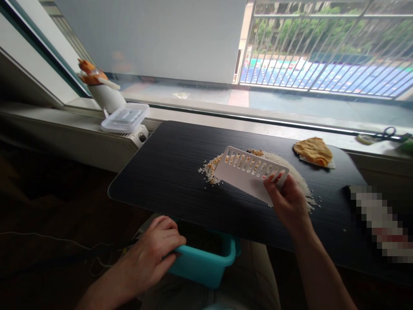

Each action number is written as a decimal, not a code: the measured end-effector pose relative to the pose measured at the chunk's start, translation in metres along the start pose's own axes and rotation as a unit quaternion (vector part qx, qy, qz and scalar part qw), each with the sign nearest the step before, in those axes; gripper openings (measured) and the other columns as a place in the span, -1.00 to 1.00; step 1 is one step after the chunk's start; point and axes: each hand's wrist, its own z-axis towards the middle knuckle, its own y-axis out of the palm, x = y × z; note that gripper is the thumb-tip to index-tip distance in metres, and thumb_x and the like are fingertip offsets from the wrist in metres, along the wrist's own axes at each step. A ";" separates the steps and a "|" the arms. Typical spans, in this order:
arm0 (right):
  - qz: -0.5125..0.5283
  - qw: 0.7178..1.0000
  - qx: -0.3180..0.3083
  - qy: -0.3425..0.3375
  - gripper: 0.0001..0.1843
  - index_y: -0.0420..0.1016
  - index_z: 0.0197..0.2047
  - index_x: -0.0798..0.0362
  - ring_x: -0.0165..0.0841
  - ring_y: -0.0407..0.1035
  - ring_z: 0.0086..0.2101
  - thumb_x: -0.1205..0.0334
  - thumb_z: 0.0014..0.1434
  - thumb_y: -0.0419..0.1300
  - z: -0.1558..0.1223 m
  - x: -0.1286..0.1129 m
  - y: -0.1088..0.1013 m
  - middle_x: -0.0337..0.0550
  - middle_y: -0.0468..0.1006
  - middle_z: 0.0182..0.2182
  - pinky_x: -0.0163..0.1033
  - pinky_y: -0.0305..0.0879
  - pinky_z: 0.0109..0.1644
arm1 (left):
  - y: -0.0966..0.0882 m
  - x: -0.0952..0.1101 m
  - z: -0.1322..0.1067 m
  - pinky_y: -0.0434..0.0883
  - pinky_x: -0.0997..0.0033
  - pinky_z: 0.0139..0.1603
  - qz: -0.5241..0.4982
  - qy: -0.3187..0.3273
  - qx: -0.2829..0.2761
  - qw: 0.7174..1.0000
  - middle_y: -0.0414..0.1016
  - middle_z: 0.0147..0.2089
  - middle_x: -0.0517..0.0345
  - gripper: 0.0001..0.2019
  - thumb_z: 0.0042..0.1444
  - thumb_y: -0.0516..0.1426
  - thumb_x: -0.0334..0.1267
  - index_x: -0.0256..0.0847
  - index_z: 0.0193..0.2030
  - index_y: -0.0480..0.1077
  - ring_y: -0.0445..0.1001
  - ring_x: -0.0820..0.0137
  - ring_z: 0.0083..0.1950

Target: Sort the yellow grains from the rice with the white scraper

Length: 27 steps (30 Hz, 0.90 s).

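My right hand [287,196] is closed on one end of a flat white slotted scraper [247,178], held tilted over the black table. Beneath and around the scraper lies a heap of white rice-like grains [300,183], with yellow kernels [213,163] showing at its left side. More yellow kernels peek out behind the scraper's top edge. Below the table's front edge, my left hand [161,241] grips the rim of a turquoise plastic tub [200,269] at its left end. The tub's inside is dark, and what it holds cannot be made out.
On the black table [155,172], a folded tan cloth [312,150] lies at the back right. A clear plastic box [125,117] rests on the heater at left, near an orange-and-white figure [100,86]. Scissors [385,132] lie on the right sill. A pale cable [45,234] trails at lower left.
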 end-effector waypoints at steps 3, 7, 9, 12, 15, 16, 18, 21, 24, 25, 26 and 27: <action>-0.005 1.000 -0.023 0.007 -0.81 0.37 -0.31 0.01 -0.44 0.23 -0.49 0.09 0.13 0.23 0.000 0.001 0.001 -0.30 0.38 -0.50 -0.33 0.22 -0.42 | 0.001 -0.001 -0.001 0.20 0.24 0.04 -0.006 -0.001 0.004 1.000 0.42 -0.28 0.17 -0.74 0.10 0.02 -0.59 -0.20 -0.22 0.41 0.27 0.26 -0.06; 0.008 0.999 -0.039 0.013 -0.81 0.39 -0.31 0.01 -0.44 0.25 -0.46 0.08 0.13 0.24 -0.002 -0.002 -0.004 -0.29 0.40 -0.48 -0.34 0.23 -0.40 | 0.002 -0.001 -0.002 0.19 0.22 0.07 -0.007 0.005 0.008 1.000 0.41 -0.29 0.17 -0.74 0.09 0.02 -0.60 -0.20 -0.23 0.41 0.27 0.27 -0.06; 0.016 0.999 -0.035 0.020 -0.81 0.39 -0.30 0.00 -0.44 0.26 -0.45 0.08 0.14 0.24 -0.004 -0.002 -0.005 -0.29 0.41 -0.47 -0.35 0.24 -0.38 | 0.002 -0.001 -0.002 0.19 0.23 0.07 -0.005 0.004 0.006 1.000 0.42 -0.28 0.17 -0.75 0.10 0.02 -0.59 -0.20 -0.23 0.41 0.27 0.26 -0.05; 0.016 0.999 -0.036 0.020 -0.81 0.38 -0.30 0.00 -0.44 0.23 -0.47 0.08 0.14 0.25 -0.005 -0.002 -0.004 -0.30 0.39 -0.48 -0.35 0.22 -0.40 | 0.002 -0.002 -0.002 0.21 0.23 0.06 -0.002 0.005 0.004 1.000 0.42 -0.28 0.16 -0.75 0.10 0.02 -0.58 -0.20 -0.23 0.41 0.27 0.25 -0.04; 0.018 0.998 -0.055 0.011 -0.81 0.39 -0.31 0.00 -0.44 0.23 -0.45 0.08 0.16 0.24 -0.008 -0.001 0.000 -0.28 0.39 -0.46 -0.34 0.23 -0.38 | 0.002 -0.002 -0.002 0.22 0.22 0.07 0.005 0.010 0.013 1.000 0.44 -0.27 0.16 -0.74 0.10 0.01 -0.58 -0.18 -0.21 0.42 0.28 0.25 -0.04; 0.021 0.997 -0.068 0.011 -0.82 0.39 -0.30 0.00 -0.43 0.25 -0.43 0.08 0.17 0.24 -0.009 -0.001 0.001 -0.27 0.40 -0.44 -0.34 0.24 -0.36 | 0.002 -0.002 -0.002 0.22 0.22 0.08 0.008 0.011 0.016 1.000 0.44 -0.27 0.16 -0.73 0.10 0.01 -0.57 -0.18 -0.20 0.42 0.29 0.25 -0.04; 0.027 0.995 -0.096 0.012 -0.83 0.40 -0.28 -0.01 -0.42 0.28 -0.41 0.08 0.19 0.22 -0.014 -0.002 0.002 -0.25 0.43 -0.41 -0.33 0.25 -0.33 | 0.002 -0.003 -0.003 0.22 0.21 0.10 0.014 0.013 0.021 1.000 0.45 -0.26 0.16 -0.72 0.10 0.00 -0.57 -0.17 -0.19 0.43 0.30 0.25 -0.03; 0.042 0.987 -0.152 0.020 -0.83 0.40 -0.26 -0.02 -0.40 0.31 -0.39 0.07 0.21 0.21 -0.022 0.000 0.001 -0.21 0.48 -0.38 -0.32 0.27 -0.32 | 0.002 -0.004 -0.005 0.20 0.20 0.14 0.027 0.014 0.026 0.999 0.47 -0.25 0.15 -0.72 0.11 0.01 -0.56 -0.17 -0.18 0.44 0.32 0.25 -0.01; 0.057 0.978 -0.199 0.023 -0.83 0.39 -0.25 -0.02 -0.39 0.35 -0.36 0.07 0.23 0.18 -0.029 0.004 0.005 -0.19 0.51 -0.33 -0.31 0.29 -0.29 | 0.002 -0.006 -0.008 0.23 0.21 0.14 0.034 0.012 0.033 0.999 0.48 -0.21 0.11 -0.72 0.10 0.02 -0.55 -0.18 -0.19 0.46 0.33 0.23 0.02; 0.060 0.978 -0.201 0.017 -0.84 0.39 -0.24 -0.02 -0.38 0.36 -0.35 0.07 0.24 0.18 -0.031 0.004 0.009 -0.18 0.52 -0.31 -0.30 0.30 -0.27 | 0.002 -0.006 -0.009 0.23 0.21 0.14 0.035 0.010 0.036 0.999 0.49 -0.21 0.11 -0.72 0.10 0.02 -0.55 -0.18 -0.19 0.46 0.34 0.23 0.02; 0.062 0.978 -0.197 0.008 -0.84 0.39 -0.23 -0.03 -0.38 0.37 -0.33 0.08 0.24 0.17 -0.033 0.004 0.013 -0.18 0.52 -0.30 -0.30 0.30 -0.24 | 0.001 -0.006 -0.010 0.22 0.20 0.16 0.035 0.011 0.041 0.998 0.49 -0.23 0.12 -0.73 0.10 0.02 -0.55 -0.18 -0.20 0.47 0.35 0.24 0.00; 0.060 0.979 -0.195 -0.002 -0.85 0.38 -0.21 -0.03 -0.38 0.37 -0.32 0.08 0.25 0.15 -0.036 0.003 0.017 -0.18 0.52 -0.29 -0.29 0.30 -0.23 | 0.000 -0.006 -0.011 0.21 0.20 0.17 0.037 0.011 0.046 0.998 0.50 -0.24 0.13 -0.72 0.09 0.02 -0.55 -0.18 -0.21 0.47 0.36 0.25 -0.01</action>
